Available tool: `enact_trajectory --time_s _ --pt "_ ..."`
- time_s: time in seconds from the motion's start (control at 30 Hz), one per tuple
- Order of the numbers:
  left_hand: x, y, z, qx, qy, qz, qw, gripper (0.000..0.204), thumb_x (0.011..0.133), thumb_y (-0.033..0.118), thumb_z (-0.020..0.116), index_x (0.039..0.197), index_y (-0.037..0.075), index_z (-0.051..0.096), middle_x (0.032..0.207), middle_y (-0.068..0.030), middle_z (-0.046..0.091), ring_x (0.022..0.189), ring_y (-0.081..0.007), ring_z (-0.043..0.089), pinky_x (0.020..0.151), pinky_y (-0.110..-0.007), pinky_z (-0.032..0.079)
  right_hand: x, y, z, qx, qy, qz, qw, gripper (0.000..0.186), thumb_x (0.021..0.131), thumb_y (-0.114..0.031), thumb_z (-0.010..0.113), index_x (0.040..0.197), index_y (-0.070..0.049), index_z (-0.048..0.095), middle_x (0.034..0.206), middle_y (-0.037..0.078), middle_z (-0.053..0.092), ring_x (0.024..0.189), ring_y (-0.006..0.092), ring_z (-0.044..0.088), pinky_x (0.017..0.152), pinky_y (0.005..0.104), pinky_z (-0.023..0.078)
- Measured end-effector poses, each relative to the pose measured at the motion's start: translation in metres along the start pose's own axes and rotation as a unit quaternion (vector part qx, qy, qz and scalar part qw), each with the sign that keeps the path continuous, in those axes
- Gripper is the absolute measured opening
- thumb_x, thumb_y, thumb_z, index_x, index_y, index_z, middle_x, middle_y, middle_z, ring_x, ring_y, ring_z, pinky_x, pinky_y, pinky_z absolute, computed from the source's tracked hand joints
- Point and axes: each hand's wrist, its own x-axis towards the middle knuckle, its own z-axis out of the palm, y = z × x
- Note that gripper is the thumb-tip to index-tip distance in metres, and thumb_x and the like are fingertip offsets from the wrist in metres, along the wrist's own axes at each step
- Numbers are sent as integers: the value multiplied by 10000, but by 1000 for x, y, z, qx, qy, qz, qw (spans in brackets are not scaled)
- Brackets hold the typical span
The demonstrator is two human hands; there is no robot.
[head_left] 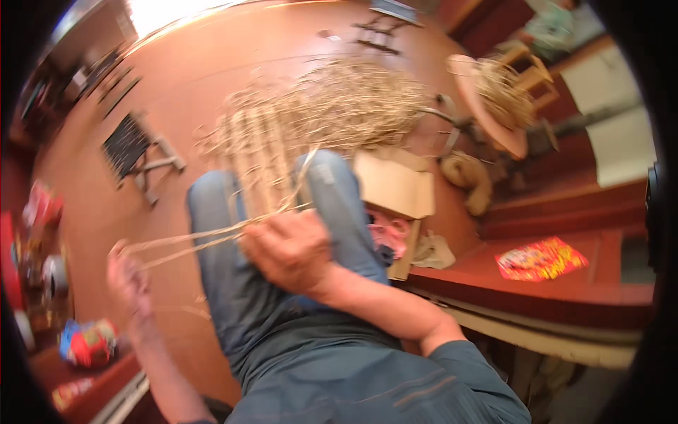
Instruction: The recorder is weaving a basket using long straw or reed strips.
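Between my knees runs a long woven straw strip (263, 152), with loose straw ends sticking out along it. My right hand (288, 249) is closed on the near end of this strip, above my lap. Two pale straw strands (189, 242) stretch from there to the left. Out past my left knee, my left hand (128, 279) is closed on the far ends of those strands and holds them taut. It is somewhat blurred. Beyond my knees a large heap of loose straw (360, 99) lies on the floor, touching the strip's far part.
A folding stool (127, 147) stands at left, another (385, 25) at the far side. Right of my knee is an open cardboard box (392, 185) with pink cloth. A round stand (512, 145) bears more straw. A red and yellow packet (542, 260) lies on a red ledge at right.
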Motion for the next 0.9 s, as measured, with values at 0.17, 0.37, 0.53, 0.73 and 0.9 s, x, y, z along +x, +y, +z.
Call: enact_trajectory --time_s 0.17,0.37,0.53,0.73,0.9 --pt "39 17 -99 -59 66 -56 994 406 1154 188 567 1528 34 537 757 85 395 554 9 318 427 -182 271 7 -5 4 -21 -9 34 999 158 922 -266 801 870 -166 690 820 13 568 760 213 615 733 385 434" --pt "65 52 -139 -60 35 -74 995 479 1175 191 503 1624 33 450 793 71 451 540 5 314 422 -181 298 7 -8 8 -27 5 26 999 200 924 -259 790 827 -161 645 815 18 536 770 203 593 743 377 433" --pt "88 68 -153 -13 70 -71 995 459 1167 188 494 1611 74 482 782 78 449 515 4 303 410 -183 283 5 -7 7 -16 14 31 999 206 915 -238 786 807 -144 637 801 23 538 776 212 609 740 378 450" --pt "93 68 -190 49 201 -85 975 431 1136 223 550 1544 85 558 708 103 430 471 4 284 384 -200 238 5 -7 8 -10 16 45 999 208 912 -228 781 802 -145 625 817 25 551 797 214 624 751 375 462" --pt "103 62 -261 53 247 -80 964 187 1109 244 604 1200 142 731 693 105 440 457 -9 300 370 -232 221 4 -6 9 3 20 43 999 202 905 -228 778 803 -139 628 815 30 550 791 213 621 752 381 456"
